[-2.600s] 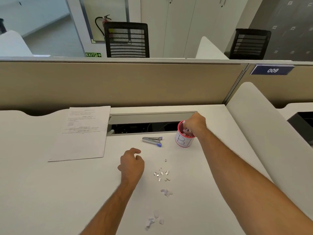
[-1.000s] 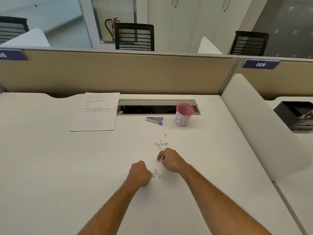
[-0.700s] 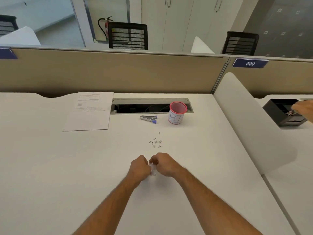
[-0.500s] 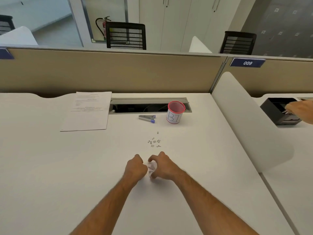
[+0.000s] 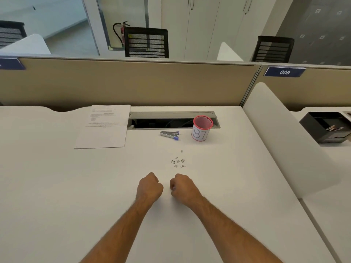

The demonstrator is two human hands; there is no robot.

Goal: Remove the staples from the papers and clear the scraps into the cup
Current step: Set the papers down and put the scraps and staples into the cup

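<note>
Staples scattered in a small cluster on the desk, between the hands and the cup, with one single piece a little farther toward the cup. Too small to tell which way each piece points. Cup upright near the far edge, just beside the open cable tray, with pink rim and white label; handwritten "BI" readable on it. Contents of cup not visible. Staple remover lying flat just left of the cup, long axis running left to right, metal end to the left, blue end to the right. Papers lying flat far left of the remover, long axis away from the camera, printed lines near the top, too small to read.

Left hand closed in a fist, resting on the desk, knuckles up; cannot tell if anything inside. Right hand just beside it, apart by a narrow gap, fingers curled tightly inward; something small and pale seems pinched at the fingertips, cannot tell what exactly. Both hands nearer to the camera than the staples, not touching them.

Beige partition behind the desk. Blue sign on the right partition, reading "009". Black organizer on the neighbouring desk to the right. Two black chairs and a fire extinguisher beyond the partition.
</note>
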